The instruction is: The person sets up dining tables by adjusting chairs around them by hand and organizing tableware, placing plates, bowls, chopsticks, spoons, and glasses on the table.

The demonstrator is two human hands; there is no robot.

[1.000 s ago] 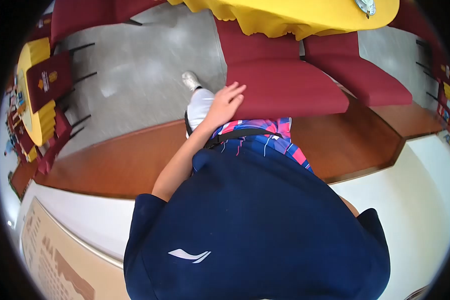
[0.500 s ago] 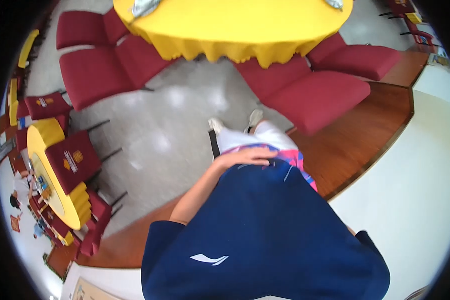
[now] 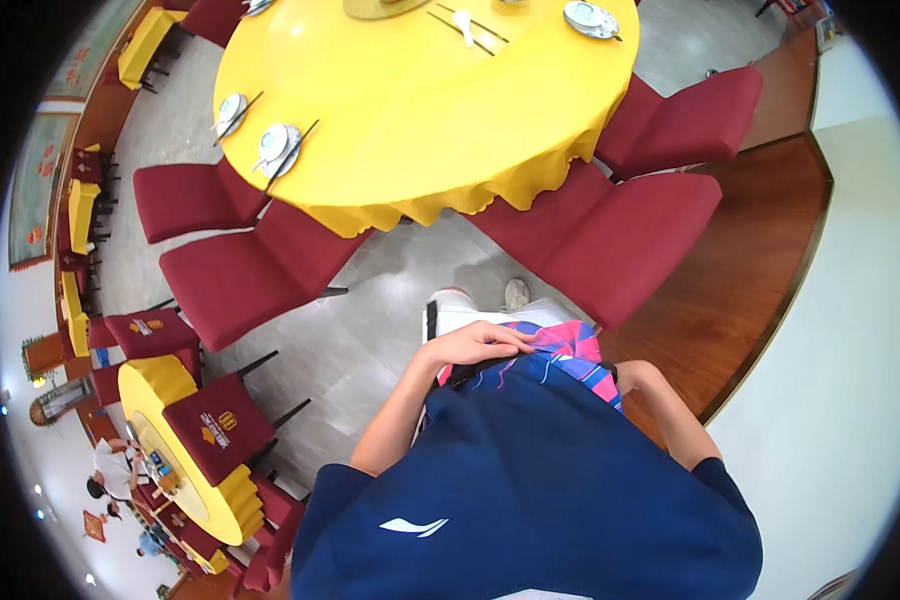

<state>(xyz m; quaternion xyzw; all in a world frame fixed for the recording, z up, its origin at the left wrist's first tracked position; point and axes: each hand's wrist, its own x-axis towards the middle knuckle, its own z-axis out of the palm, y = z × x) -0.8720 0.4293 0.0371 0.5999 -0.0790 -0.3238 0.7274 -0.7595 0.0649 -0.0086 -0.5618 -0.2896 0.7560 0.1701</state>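
My left hand (image 3: 480, 343) lies across the front of my waist with its fingers stretched out. They rest on the edge of a pink-and-blue patterned cloth (image 3: 570, 342), and the thumb is mostly hidden. On the other side, my right hand (image 3: 627, 376) is bent in against my hip beside the cloth. Its fingers are out of sight, so I cannot tell whether it holds anything. The dark blue shirt (image 3: 550, 460) hangs over the top of the cloth. White trousers (image 3: 455, 312) show below it.
Ahead stands a round table with a yellow cloth (image 3: 400, 130), carrying bowls on plates (image 3: 275, 145), chopsticks and a white spoon (image 3: 463, 27). Dark red chairs (image 3: 625, 245) surround it. A white wall (image 3: 830, 400) runs along the right. Far left, a person (image 3: 112, 470) is beside another yellow table (image 3: 175, 470).
My view has tilted up, showing more of the yellow table and its dishes. My right forearm and part of the hand have come into sight at my hip. More of the patterned cloth shows.
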